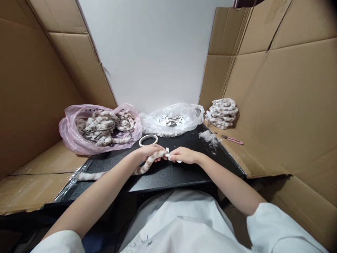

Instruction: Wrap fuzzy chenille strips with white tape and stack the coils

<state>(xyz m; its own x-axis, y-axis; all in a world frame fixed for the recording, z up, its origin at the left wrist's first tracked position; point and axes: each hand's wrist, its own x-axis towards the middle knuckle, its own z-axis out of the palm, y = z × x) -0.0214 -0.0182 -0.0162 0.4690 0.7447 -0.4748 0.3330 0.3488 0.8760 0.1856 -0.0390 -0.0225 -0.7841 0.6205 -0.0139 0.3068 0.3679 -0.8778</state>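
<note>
A long fuzzy white-and-brown plush cord (144, 169) lies across the black table, passing under my left forearm. My left hand (152, 151) is closed around the cord close to its right end. Pressed against that end are the fingers of my right hand (184, 155), pinched together. A small white tab (167, 150) stands up between the two hands, and another white piece (179, 161) pokes out below my right fingers. What exactly the right fingertips grip is partly hidden, but the cord's tip runs into them.
Behind my hands are a tape roll (148, 140), a pink bag (76, 140) of plush cords, and a clear bag (184, 121) holding small white and metal pieces. At right lie fluff (210, 138), a pink-handled cutter (233, 140) and coiled cords (223, 113). Cardboard walls (295, 95) flank the table (168, 177).
</note>
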